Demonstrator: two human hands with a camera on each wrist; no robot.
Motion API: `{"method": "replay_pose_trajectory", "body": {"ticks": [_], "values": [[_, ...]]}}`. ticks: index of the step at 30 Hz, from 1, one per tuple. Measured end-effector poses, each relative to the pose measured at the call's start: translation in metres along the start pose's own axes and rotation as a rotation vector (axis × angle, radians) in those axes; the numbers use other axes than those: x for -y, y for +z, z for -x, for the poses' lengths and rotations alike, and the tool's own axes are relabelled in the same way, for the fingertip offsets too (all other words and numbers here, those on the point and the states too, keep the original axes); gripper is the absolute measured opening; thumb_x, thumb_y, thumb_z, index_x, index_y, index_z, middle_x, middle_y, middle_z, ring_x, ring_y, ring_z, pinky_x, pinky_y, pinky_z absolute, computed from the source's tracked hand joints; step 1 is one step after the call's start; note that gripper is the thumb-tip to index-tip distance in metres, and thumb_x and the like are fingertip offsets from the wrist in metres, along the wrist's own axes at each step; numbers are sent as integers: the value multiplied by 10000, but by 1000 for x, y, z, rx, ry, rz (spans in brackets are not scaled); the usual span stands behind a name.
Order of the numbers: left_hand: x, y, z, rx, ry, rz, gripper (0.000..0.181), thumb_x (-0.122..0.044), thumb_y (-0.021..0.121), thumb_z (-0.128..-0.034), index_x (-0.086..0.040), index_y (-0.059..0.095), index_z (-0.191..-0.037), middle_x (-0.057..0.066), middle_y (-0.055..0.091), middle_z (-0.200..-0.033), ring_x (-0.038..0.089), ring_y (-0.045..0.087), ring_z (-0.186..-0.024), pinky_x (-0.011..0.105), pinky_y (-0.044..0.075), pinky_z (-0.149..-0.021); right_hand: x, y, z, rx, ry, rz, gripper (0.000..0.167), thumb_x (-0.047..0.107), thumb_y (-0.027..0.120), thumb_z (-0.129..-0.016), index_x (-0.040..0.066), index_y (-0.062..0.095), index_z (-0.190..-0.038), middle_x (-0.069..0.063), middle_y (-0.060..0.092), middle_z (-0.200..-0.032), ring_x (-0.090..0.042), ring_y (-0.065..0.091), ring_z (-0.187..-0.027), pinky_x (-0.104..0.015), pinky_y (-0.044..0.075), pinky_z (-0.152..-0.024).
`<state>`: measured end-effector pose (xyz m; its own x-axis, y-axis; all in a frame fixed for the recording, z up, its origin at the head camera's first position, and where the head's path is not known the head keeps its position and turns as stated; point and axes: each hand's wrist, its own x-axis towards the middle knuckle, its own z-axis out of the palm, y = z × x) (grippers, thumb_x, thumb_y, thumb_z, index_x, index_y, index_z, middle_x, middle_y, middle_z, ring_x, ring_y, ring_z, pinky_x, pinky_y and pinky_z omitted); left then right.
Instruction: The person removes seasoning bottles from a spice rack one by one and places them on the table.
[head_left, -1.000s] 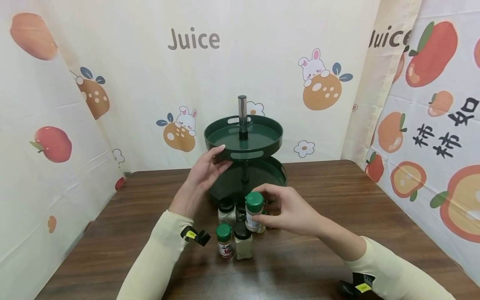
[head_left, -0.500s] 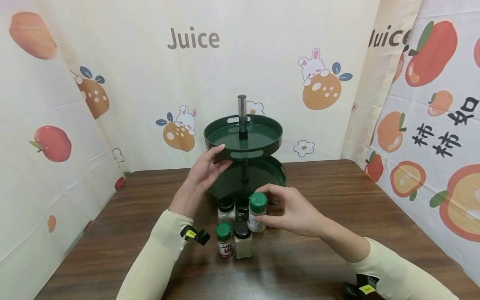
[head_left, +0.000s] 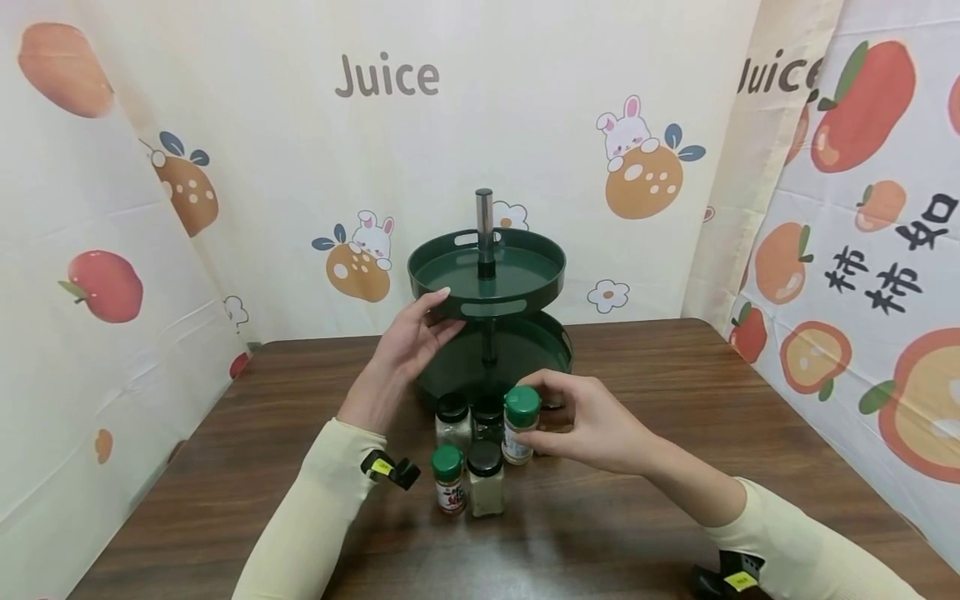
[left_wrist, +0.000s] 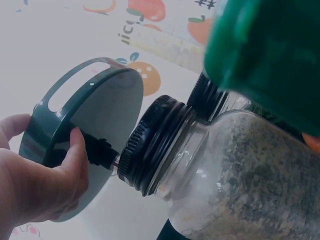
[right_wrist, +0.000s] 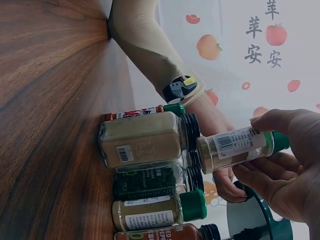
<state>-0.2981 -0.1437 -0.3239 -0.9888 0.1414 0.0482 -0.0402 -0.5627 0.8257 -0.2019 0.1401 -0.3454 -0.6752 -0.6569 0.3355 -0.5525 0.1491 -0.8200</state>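
My left hand point(head_left: 405, 346) grips the rim of the upper tray point(head_left: 450, 271) of a dark green two-tier rack, thumb outside and fingers underneath. In my right hand point(head_left: 592, 421) is a spice jar point(head_left: 517, 425) with a green lid, pinched between thumb and fingers. The right wrist view shows this jar point(right_wrist: 235, 148) held above the table, near the black lids of the standing jars. A square jar with a black lid point(head_left: 486, 492) and a red-labelled jar with a green lid point(head_left: 450, 492) stand in front. Behind them is another black-lidded jar point(head_left: 453, 433).
The lower tray point(head_left: 457, 367) lies behind the jars. A dark-filled jar point(right_wrist: 145, 183), a green-lidded jar point(right_wrist: 150, 212) and a red-labelled jar point(right_wrist: 165, 234) stand in the group. Brown wooden table point(head_left: 637, 533) surrounds them; a printed curtain point(head_left: 525, 125) hangs behind.
My right hand has moved slightly to the right with the green-lidded spice jar, uncovering more of the dark-lidded jar behind. The left hand stays on the upper tray.
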Motion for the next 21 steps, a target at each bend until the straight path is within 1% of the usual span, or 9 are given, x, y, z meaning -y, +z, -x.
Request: {"method": "replay_pose_trajectory", "body": {"ticks": [6, 14, 21], "values": [[-1, 1, -1, 5, -2, 8, 515, -175, 601, -1087, -111, 387, -1551, 123, 493, -1364, 261, 556, -1248, 434, 434, -1173, -4, 1, 1, -2, 7, 16, 408, 192, 848, -929, 175, 652, -1286, -14, 735, -1137, -218, 750, -1020, -355, 635, -875], [-1, 0, -1, 0, -2, 6, 487, -177, 603, -1088, -107, 406, -1528, 115, 511, -1340, 251, 574, -1211, 437, 444, -1163, -15, 3, 4, 17, 18, 8, 392, 181, 838, -937, 183, 646, -1279, -5, 738, -1117, -220, 747, -1009, -370, 633, -888], [0, 0, 0, -1, -4, 9, 552, -171, 603, -1087, -92, 361, -1576, 115, 516, -1333, 251, 580, -1201, 436, 451, -1155, -27, 8, 8, 52, 48, -21, 383, 185, 833, -942, 171, 645, -1276, -27, 734, -1125, -233, 744, -1037, -355, 629, -894]]}}
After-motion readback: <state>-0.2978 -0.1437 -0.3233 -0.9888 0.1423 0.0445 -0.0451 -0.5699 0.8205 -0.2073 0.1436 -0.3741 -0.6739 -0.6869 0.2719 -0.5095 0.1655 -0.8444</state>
